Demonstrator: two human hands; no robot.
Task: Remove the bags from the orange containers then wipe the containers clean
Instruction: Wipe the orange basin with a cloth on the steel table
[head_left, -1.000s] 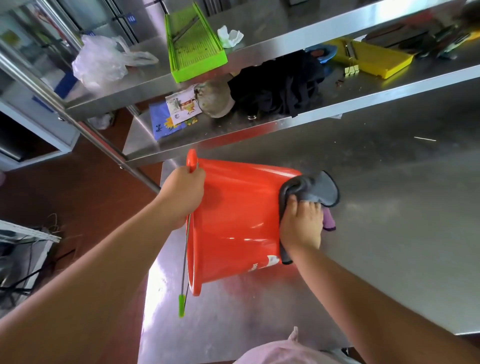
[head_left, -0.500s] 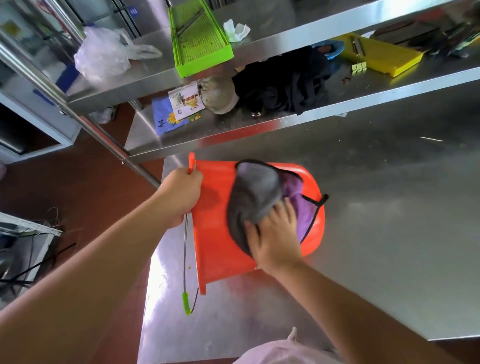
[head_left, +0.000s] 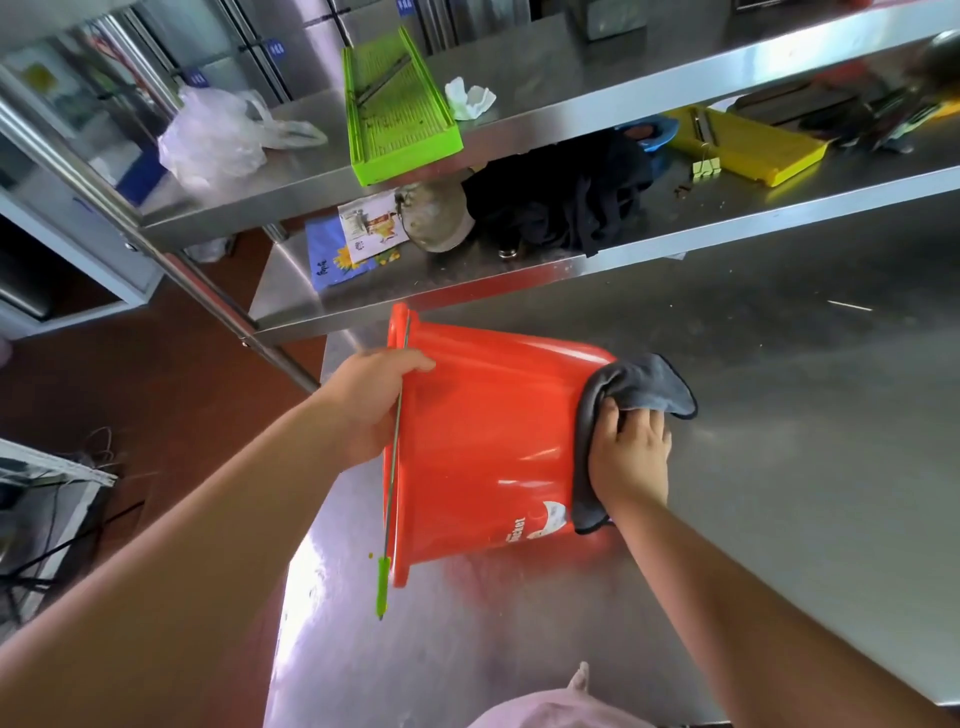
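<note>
From the head view, the orange bucket (head_left: 488, 447) lies tipped on its side on the steel worktop (head_left: 779, 467), its long axis running left to right: rim towards the person's left, base towards the right. The left hand (head_left: 371, 402) grips the rim, fingers curled over the edge beside the dangling wire handle (head_left: 393, 467). The right hand (head_left: 631, 457) presses a grey cloth (head_left: 636, 382) against the base end, fingers wrapped into the fabric. So each hand holds one end of the bucket, and the right is the one nearer the surface being wiped. No bag is visible on this bucket; its inside faces away, unseen.
</note>
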